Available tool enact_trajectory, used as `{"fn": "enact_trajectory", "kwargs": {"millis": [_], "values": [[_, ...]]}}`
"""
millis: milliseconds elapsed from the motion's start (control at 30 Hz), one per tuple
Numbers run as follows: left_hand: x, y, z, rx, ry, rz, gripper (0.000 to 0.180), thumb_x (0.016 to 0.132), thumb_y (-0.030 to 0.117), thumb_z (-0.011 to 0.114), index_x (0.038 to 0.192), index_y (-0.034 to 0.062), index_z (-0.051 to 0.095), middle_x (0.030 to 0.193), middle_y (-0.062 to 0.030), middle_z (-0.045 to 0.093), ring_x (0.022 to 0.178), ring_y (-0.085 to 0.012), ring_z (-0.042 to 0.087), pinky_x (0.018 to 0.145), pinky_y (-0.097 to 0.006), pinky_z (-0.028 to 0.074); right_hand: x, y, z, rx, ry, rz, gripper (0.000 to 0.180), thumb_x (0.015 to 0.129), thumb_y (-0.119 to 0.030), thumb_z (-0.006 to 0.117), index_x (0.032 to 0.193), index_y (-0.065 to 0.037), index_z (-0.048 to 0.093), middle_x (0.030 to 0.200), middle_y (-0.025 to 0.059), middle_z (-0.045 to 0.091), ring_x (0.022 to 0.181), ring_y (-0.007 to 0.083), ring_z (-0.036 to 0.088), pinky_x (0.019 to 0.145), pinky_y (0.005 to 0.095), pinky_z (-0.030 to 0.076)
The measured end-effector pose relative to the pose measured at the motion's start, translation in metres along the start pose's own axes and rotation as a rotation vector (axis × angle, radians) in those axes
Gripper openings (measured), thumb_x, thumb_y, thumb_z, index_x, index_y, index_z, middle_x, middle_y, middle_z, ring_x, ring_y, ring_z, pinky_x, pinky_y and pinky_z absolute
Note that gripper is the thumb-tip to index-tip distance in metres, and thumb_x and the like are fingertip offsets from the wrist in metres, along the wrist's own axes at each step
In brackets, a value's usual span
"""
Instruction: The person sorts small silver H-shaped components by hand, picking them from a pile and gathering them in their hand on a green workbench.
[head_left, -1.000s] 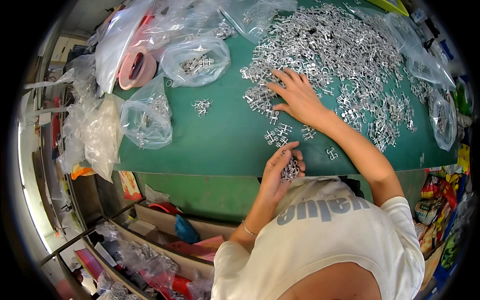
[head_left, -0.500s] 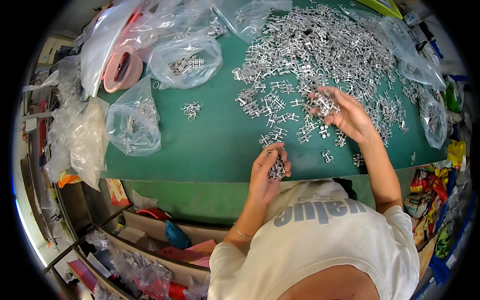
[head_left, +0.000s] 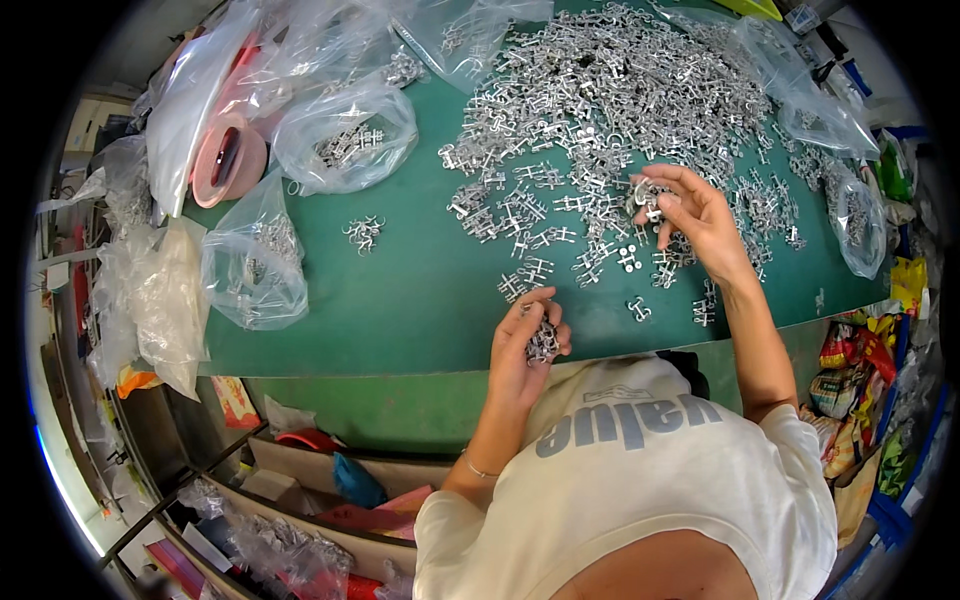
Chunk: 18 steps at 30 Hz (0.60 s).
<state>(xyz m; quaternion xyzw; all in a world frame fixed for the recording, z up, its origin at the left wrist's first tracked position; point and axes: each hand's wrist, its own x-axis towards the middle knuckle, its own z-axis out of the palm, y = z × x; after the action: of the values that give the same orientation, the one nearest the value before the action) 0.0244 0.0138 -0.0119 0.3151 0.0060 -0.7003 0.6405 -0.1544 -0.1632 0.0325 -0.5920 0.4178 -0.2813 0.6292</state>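
Note:
A handful of small silver metal hook-shaped parts [head_left: 543,343] rests in my left hand [head_left: 512,352], with the fingers curled around it at the table's near edge. My right hand [head_left: 708,228] is over the near right side of a big heap of the same parts [head_left: 630,75]. Its thumb and fingers close on a few silver metal parts [head_left: 652,198]; how many is hidden by the fingers. Between and beyond the hands lie loose groups of parts [head_left: 522,212] on the green table [head_left: 400,290]. One single part [head_left: 638,309] sits apart between my hands.
A small pile of hooks [head_left: 364,235] lies left of centre. Clear plastic bags with metal parts [head_left: 345,135] [head_left: 255,265] stand at the left, beside a roll of pink tape [head_left: 248,170]. Another bag [head_left: 857,228] lies at the right edge. Drawers with bags [head_left: 300,490] are below the table.
The view has shifted slightly. My right hand's thumb has moved in over the parts, and fewer parts show in that hand. The left hand keeps its handful in nearly the same place.

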Motion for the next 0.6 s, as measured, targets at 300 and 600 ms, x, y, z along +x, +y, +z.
{"fn": "enact_trajectory", "kwargs": {"millis": [300,600], "values": [[0.002,-0.002,0.006,0.036,-0.005,-0.013,0.024,0.090,0.014,0.047,0.111,0.0042,0.050,0.082,-0.0057,0.047,0.066,-0.0165,0.049,0.054,-0.028,0.044,-0.013,-0.001,0.006,-0.177,0.012,-0.046,0.046,0.078,0.013,0.047,0.122,-0.002,0.041,0.114,0.0119,0.052,0.080,0.0123,0.058,0.056,0.0218,0.049],[0.004,-0.005,0.011,0.062,-0.011,-0.013,0.025,0.089,0.013,0.048,0.112,0.0024,0.050,0.086,-0.0068,0.048,0.067,-0.0164,0.050,0.054,-0.028,0.044,-0.023,0.008,0.012,-0.435,0.204,-0.288,0.034,0.074,0.012,0.054,0.106,-0.001,0.055,0.096,0.0106,0.061,0.081,0.0201,0.062,0.064,0.0262,0.050]]}}
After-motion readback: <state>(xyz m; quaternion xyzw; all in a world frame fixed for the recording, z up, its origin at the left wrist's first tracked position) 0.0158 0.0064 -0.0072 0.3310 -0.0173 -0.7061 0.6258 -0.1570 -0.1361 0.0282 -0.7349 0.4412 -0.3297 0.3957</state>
